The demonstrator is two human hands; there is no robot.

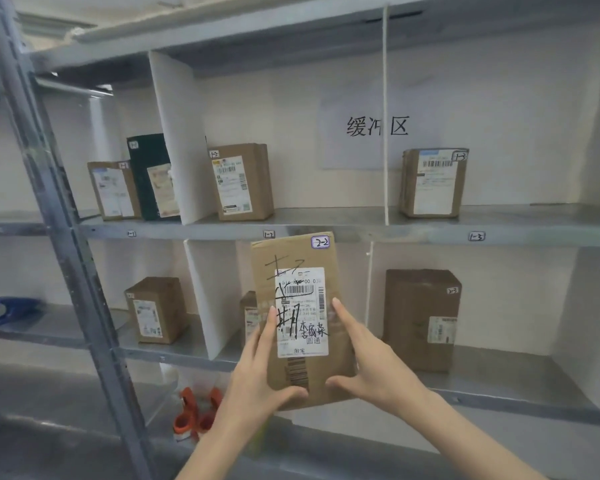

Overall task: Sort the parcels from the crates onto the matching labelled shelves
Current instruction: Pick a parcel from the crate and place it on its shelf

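Note:
I hold a brown cardboard parcel [298, 258] upright with both hands; its top right corner carries a tag reading 2-2, and a white shipping label with black scribbles covers its front. My left hand [257, 368] grips its lower left edge, thumb across the bottom front. My right hand [368, 362] grips the lower right edge, index finger lying up the front. The parcel is in front of the middle compartment of the lower shelf [499, 382], where another small parcel [248, 313] stands partly hidden behind it.
The upper shelf edge bears tags 1-1 [131, 233], 1-2 [269, 234] and 1-3 [476, 236], with parcels [241, 181] above them. Lower compartments hold a box [156, 310] at the left and a larger one [420, 317] at the right. White dividers [181, 133] separate compartments. An orange tape dispenser [196, 410] lies below.

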